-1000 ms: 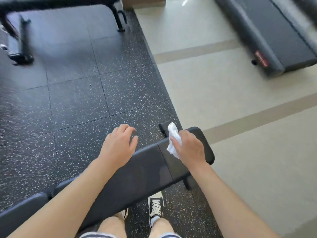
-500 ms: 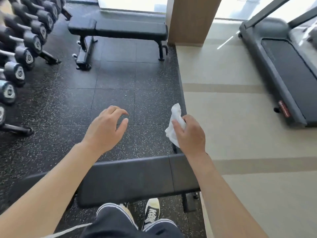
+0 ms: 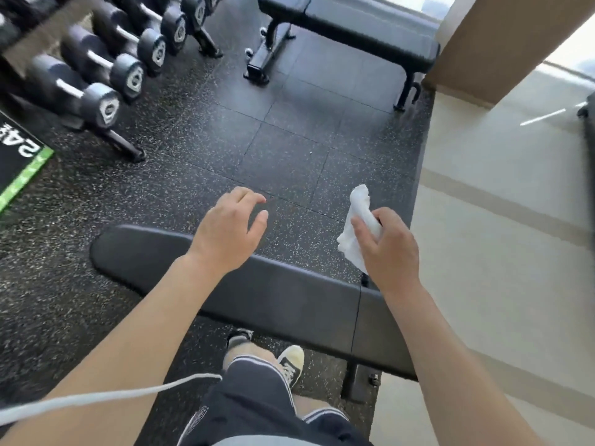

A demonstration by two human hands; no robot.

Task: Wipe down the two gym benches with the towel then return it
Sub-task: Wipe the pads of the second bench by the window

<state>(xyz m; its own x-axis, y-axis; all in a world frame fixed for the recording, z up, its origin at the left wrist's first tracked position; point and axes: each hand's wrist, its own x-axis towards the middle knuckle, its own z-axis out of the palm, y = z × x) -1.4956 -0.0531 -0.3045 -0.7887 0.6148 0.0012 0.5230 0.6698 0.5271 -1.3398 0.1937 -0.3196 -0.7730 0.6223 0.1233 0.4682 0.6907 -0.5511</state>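
Note:
A black padded gym bench [image 3: 283,300] runs across the lower middle of the head view, right in front of my legs. A second black bench [image 3: 354,30] stands farther off at the top, near a pillar. My right hand [image 3: 389,252] grips a crumpled white towel [image 3: 359,226] and hovers above the near bench's right end, clear of the pad. My left hand [image 3: 228,233] hangs in the air over the near bench's far edge, fingers loosely curled and holding nothing.
A rack of black dumbbells [image 3: 106,69] lines the upper left. A black mat with a green edge [image 3: 19,162] lies at the far left. A tan pillar [image 3: 502,43] rises at the upper right beside the pale tiled floor [image 3: 502,239]. A white cord [image 3: 106,397] crosses the lower left.
Both hands have lifted off the near bench, the right one taking the towel with it. The view has swung up and left, bringing in the far bench and the dumbbell rack.

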